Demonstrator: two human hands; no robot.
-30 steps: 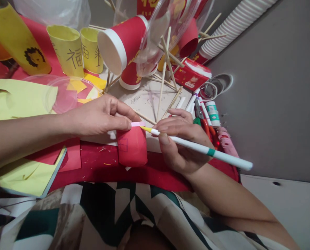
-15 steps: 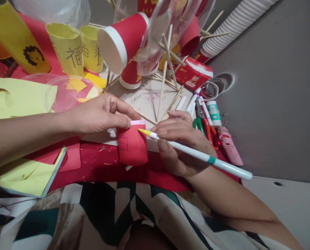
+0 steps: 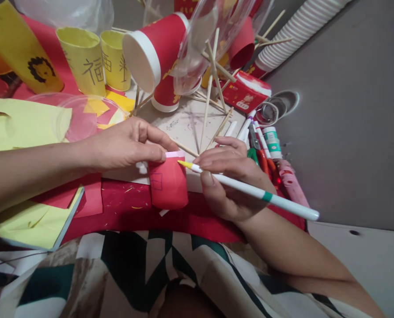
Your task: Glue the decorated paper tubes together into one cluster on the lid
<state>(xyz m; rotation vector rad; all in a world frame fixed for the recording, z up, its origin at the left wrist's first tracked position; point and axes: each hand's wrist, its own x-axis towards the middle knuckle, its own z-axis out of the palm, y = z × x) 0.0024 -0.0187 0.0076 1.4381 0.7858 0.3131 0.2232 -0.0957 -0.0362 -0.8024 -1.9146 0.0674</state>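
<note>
My left hand (image 3: pixel 142 140) pinches the top edge of a small red paper cylinder (image 3: pixel 168 185) between thumb and fingers. A pale pink strip runs along its rim, and purple lines form a box shape on its left side. My right hand (image 3: pixel 232 176) grips a white felt-tip pen (image 3: pixel 246 189) with a green band and a yellow tip. The tip is at the cylinder's upper right, just below the rim; whether it touches the paper I cannot tell. The cylinder stands upright in front of the light board (image 3: pixel 180 126).
Yellow paper cylinders (image 3: pixel 82 64) with written characters stand at the back left. Red paper cups (image 3: pixel 164 48), clear plastic and wooden sticks (image 3: pixel 207 101) fill the back middle. Scissors (image 3: pixel 263 161), pens and a glue bottle (image 3: pixel 272 142) lie at right, beside a grey wall. Yellow paper (image 3: pixel 24 123) lies at left.
The pen tip has shifted slightly right and up along the red cylinder, and the pen's rear end has risen a little. My left hand holds the cylinder in nearly the same place.
</note>
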